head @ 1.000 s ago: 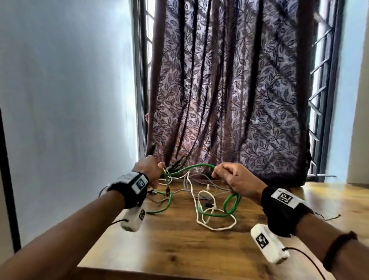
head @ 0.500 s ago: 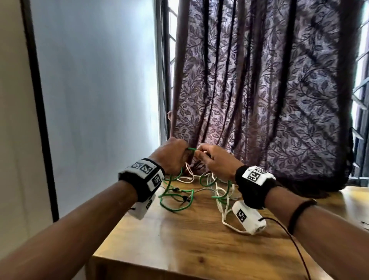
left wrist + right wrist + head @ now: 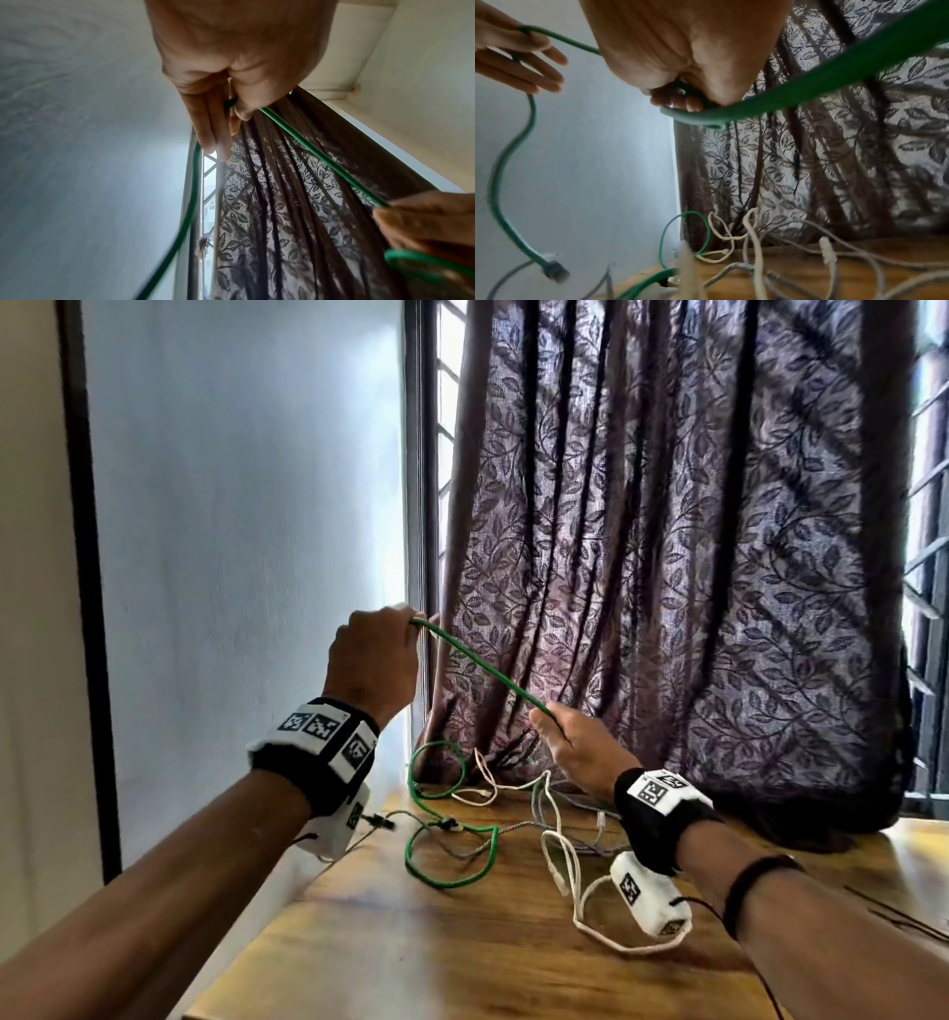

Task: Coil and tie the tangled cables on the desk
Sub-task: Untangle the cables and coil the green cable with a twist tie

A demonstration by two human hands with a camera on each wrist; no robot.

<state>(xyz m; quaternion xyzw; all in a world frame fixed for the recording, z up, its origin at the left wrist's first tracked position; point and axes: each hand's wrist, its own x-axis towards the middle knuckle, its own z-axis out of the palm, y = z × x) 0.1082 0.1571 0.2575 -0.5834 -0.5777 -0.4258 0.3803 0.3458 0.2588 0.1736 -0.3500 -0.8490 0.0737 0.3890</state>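
- Near us, loops of the white cable (image 3: 565, 875) and the gray cables (image 3: 580, 819) lie mixed up on the wooden desk (image 3: 462, 947). Some green loops lie there too.
- Our right hand (image 3: 575, 752) is low, just above the pile. Its fingers are curled around the green cable (image 3: 480, 662) and hold it.
- Our left hand (image 3: 372, 662) is up high now. It pinches the same cable between thumb and fingers. A moment ago both hands were close together, down by the pile.
- So we have pulled a straight piece of green cable out. Its plug end (image 3: 554, 271) hangs free under our left hand. We think we can start coiling this one soon.
- Far back hangs the leafy curtain (image 3: 693, 557), by the window.
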